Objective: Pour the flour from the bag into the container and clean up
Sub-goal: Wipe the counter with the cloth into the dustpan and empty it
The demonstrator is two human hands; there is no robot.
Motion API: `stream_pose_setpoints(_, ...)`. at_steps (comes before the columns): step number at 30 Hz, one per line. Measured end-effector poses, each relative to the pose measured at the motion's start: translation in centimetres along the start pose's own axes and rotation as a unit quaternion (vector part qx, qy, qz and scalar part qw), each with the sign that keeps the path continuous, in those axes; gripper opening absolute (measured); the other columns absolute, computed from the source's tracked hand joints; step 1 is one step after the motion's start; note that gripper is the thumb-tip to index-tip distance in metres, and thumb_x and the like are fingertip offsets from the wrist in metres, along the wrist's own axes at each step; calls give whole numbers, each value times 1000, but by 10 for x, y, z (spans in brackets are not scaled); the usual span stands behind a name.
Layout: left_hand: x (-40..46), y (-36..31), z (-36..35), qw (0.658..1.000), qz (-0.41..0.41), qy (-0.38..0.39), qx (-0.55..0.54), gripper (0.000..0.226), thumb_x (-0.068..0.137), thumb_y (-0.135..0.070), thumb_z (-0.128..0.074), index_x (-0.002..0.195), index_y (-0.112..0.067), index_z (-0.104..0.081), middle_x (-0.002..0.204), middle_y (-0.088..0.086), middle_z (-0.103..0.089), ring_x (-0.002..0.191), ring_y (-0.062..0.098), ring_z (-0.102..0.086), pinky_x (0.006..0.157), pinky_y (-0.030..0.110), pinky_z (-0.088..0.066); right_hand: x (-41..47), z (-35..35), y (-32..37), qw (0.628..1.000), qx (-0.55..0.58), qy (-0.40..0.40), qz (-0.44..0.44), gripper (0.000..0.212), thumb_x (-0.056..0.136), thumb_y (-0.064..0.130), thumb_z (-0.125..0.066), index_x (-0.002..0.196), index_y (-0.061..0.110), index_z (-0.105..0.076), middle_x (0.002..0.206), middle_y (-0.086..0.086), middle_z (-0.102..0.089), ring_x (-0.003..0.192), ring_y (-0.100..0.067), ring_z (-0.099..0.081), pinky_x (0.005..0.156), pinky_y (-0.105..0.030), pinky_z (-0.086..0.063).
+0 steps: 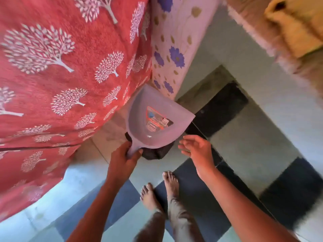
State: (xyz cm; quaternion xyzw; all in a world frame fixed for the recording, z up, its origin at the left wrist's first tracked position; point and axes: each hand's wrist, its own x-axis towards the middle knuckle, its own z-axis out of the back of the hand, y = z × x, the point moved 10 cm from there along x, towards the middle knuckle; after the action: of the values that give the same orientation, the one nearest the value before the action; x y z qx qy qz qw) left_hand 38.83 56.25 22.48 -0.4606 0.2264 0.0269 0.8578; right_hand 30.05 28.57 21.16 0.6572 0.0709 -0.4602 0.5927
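Lilac dustpan (158,117) handle gripped by left hand (122,158) fingers | right hand (197,151) fingers spread, empty | checkered tile floor (244,154)

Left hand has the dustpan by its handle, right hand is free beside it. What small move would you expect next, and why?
Probably lifting the dustpan up and away: the left hand already grips its handle, the pan lies over a dark object on the floor, and the open right hand holds nothing.
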Motion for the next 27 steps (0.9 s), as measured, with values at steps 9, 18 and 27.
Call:
stream_pose_setpoints(9,-112,-137,41,993,18,30,113,9,84,-26,-73,87,-19,-69,68,0,-71,60,17,-68,57,33,-49,-195,100,134,995,11,-28,98,15,93,4,-65,97,16,-72,90,-7,-78,81,-21,-77,71,-30,-59)
stream_pose_setpoints(18,-129,-224,5,964,-15,83,252,8,89,-35,-68,85,-28,-67,73,-8,-64,56,3,-51,49,17,-34,-196,166,274,945,-133,-88,286,18,93,13,-66,110,16,-70,100,0,-74,91,-8,-71,79,-31,-60)
stream_pose_setpoints(27,-80,-226,-19,956,34,65,285,21,80,-44,-67,88,-24,-71,74,-6,-74,67,16,-69,63,33,-59,-71,137,382,717,-598,-150,326,78,75,66,-55,147,46,-35,159,-14,-25,141,-47,-27,108,-60,-33)
